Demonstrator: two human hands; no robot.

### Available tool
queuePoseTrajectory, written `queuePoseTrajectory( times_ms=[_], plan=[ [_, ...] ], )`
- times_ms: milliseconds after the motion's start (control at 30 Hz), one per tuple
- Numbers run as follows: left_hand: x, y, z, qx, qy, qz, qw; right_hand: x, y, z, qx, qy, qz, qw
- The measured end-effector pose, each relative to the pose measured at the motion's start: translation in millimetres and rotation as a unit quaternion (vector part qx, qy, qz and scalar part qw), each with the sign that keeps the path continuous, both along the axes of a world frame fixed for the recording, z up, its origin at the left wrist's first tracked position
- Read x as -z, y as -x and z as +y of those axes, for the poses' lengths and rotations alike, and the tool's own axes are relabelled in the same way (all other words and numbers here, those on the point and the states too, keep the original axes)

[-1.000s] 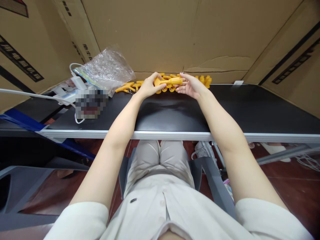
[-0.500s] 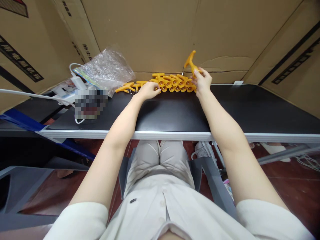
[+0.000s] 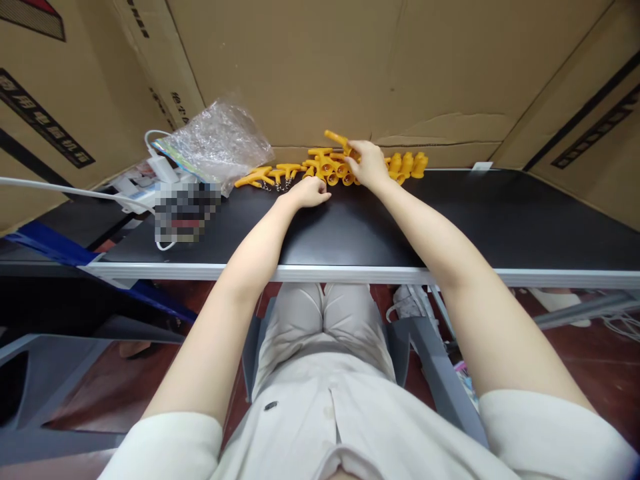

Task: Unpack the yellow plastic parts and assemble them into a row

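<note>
My right hand (image 3: 369, 164) is closed on a yellow T-handled corkscrew (image 3: 336, 138), held over the stacked pile, its bar pointing up and left. My left hand (image 3: 311, 192) rests on the table at the pile's front left, fingers curled; whether anything is in them is hidden. Between and behind the hands lie several yellow bell-shaped sleeves (image 3: 333, 179), open ends towards me, with yellow T-handles behind. Left of my left hand are loose yellow T-handles (image 3: 254, 177) with metal spirals (image 3: 289, 182). More yellow bell-shaped parts (image 3: 407, 165) stand right of my right hand.
A crumpled clear plastic bag (image 3: 223, 137) lies at the back left, beside a white power strip (image 3: 137, 200) with plugs and a white cable (image 3: 75, 191). A blurred-out object (image 3: 185, 212) sits in front. Cardboard walls (image 3: 320, 73) enclose the black table (image 3: 480, 220).
My right hand has moved left with the corkscrew and lowered it over the pile, uncovering yellow parts at the right. My left hand has shifted slightly towards me and right.
</note>
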State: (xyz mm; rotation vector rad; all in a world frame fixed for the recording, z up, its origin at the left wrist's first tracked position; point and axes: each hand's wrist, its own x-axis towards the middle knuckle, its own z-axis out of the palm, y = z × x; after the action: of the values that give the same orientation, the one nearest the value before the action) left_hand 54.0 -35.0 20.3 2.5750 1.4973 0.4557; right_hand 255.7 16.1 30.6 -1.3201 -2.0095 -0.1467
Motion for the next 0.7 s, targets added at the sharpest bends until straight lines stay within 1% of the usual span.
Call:
queuePoseTrajectory(
  times_ms=[100, 200, 267, 333, 400, 467, 600, 700],
  plan=[
    [-1.7, -1.2, -1.1, 0.002, -0.007, 0.0, 1.0, -1.7, 20.3, 0.4, 0.005, 0.005, -0.055, 0.998],
    [-3.3, -1.6, -3.2, -0.002, -0.008, 0.002, 1.0, -1.3, 35.5, -4.3, 0.034, 0.037, -0.095, 0.994],
    [-3.5, -1.9, -4.2, -0.002, -0.011, 0.001, 1.0, -1.2, 39.9, -6.4, 0.042, 0.061, -0.113, 0.991],
    [-3.2, -2.4, -4.4, 0.001, -0.014, 0.0, 1.0, -3.4, 38.3, -5.5, 0.026, 0.077, -0.119, 0.99],
    [-3.0, -2.8, -4.3, 0.003, -0.012, -0.001, 1.0, -9.1, 30.5, -2.2, 0.012, 0.083, -0.104, 0.991],
    [-3.3, -3.1, -4.6, 0.0, -0.009, -0.001, 1.0, -17.7, 16.6, 1.8, 0.025, 0.081, -0.067, 0.994],
    [-4.6, -3.5, -6.4, -0.006, -0.002, 0.009, 1.0, -31.4, -25.3, 6.0, 0.089, 0.076, 0.025, 0.993],
    [-5.0, -3.7, -7.1, -0.009, 0.002, 0.014, 1.0, -30.9, -59.3, 6.1, 0.162, 0.106, 0.057, 0.979]
  ],
)
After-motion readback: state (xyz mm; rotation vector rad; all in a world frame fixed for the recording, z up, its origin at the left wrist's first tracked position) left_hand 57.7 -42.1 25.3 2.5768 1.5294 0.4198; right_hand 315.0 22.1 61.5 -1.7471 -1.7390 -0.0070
